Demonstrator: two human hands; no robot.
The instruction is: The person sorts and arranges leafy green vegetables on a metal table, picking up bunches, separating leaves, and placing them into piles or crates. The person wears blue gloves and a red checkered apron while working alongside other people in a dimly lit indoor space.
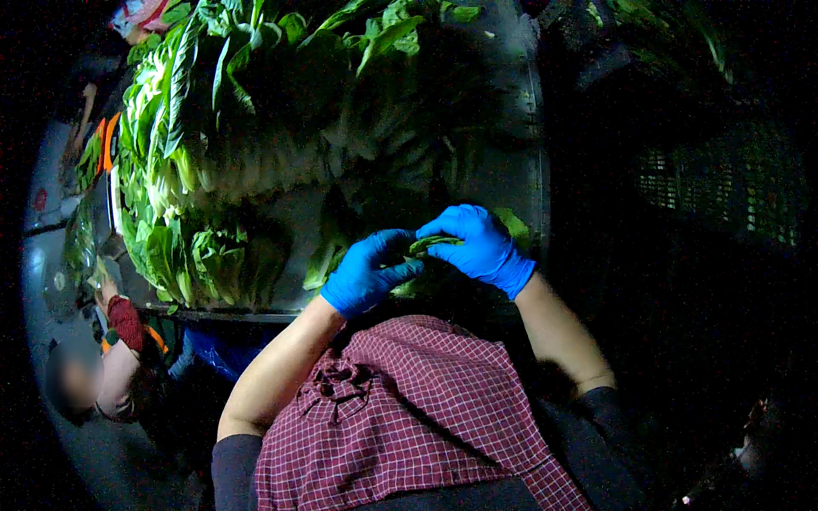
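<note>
My right hand (pixel 480 248), in a blue glove, pinches a folded green leaf (pixel 433 243) between thumb and fingers. My left hand (pixel 370 271), gloved in blue too, is close beside it with its fingers curled and thumb apart. Whether it grips any of the greens is hard to make out. Below and behind the hands lie more leaves, partly hidden, with a pale-stemmed green (pixel 317 268) just left of my left hand. A loose leaf (pixel 512 223) shows past my right hand.
Leafy greens (pixel 150 211) are heaped along the left of a dark table (pixel 505 70), with more leaves (pixel 390 32) at its far side. At left, a co-worker's hand (pixel 107 290) is near other greens. A slatted plastic crate (pixel 696 191) stands right, in deep shadow.
</note>
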